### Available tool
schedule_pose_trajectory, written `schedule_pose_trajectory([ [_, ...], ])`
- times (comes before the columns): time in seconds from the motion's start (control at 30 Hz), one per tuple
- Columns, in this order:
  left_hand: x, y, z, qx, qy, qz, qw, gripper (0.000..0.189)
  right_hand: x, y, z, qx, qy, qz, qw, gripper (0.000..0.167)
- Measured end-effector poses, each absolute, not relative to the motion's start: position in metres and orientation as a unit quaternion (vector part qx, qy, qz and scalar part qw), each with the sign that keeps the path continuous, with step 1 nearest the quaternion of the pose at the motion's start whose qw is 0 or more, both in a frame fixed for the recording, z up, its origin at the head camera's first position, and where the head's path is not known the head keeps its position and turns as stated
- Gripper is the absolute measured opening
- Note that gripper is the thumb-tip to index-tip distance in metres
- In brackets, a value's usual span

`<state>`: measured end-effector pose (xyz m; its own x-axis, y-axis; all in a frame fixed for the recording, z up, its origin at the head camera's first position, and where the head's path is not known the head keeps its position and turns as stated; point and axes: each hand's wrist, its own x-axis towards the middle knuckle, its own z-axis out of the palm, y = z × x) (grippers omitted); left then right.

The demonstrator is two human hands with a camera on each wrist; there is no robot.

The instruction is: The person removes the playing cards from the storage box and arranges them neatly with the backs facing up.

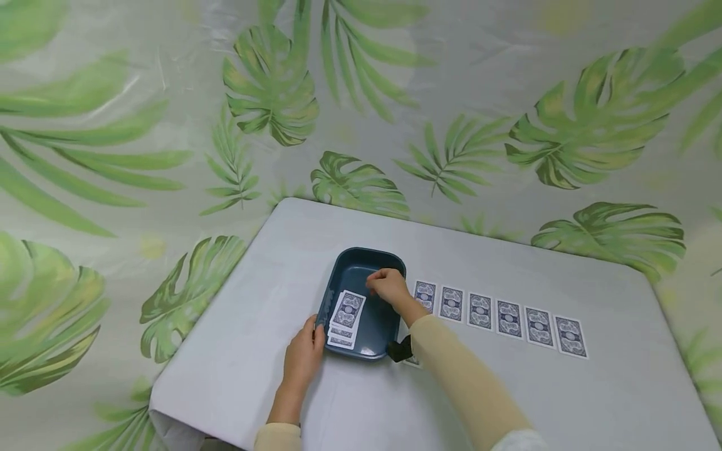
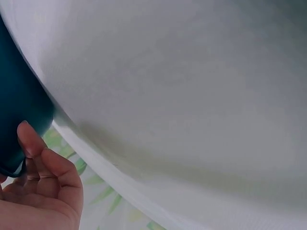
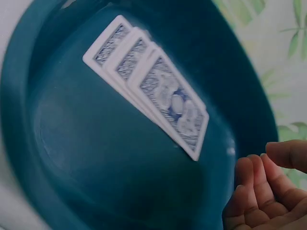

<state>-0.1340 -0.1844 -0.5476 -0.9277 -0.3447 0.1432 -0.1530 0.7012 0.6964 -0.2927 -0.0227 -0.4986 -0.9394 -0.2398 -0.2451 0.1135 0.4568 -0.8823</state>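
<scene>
A dark teal tray (image 1: 372, 332) with raised walls stands on the table. Along its left side lies an overlapping pile of playing cards (image 1: 348, 310), blue patterned backs up; the right wrist view shows the cards (image 3: 175, 103) fanned in steps. My left hand (image 1: 304, 352) grips the tray's near left rim; in the left wrist view its fingers (image 2: 33, 141) curl at the teal wall. Over the far right part of the tray hovers my right hand (image 1: 389, 286), fingers loosely bent, thumb close to the fingertips (image 3: 243, 167), no card in it.
Right of the tray, several face-down cards (image 1: 509, 318) form a spaced row on the white tablecloth (image 1: 254, 300). Another card (image 1: 413, 361) peeks out from under the right forearm, beside a black object (image 1: 399, 349) at the wrist. A leaf-patterned curtain (image 1: 451, 125) hangs behind the table.
</scene>
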Motion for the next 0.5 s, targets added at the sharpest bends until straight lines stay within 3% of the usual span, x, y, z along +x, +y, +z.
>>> schedule_pose_trajectory([
  [0.5, -0.135, -0.186, -0.55, 0.134, -0.915, -0.353, 0.139, 0.033, -0.296, -0.041, -0.535, -0.044, 0.858, -0.485, 0.163, 0.011],
])
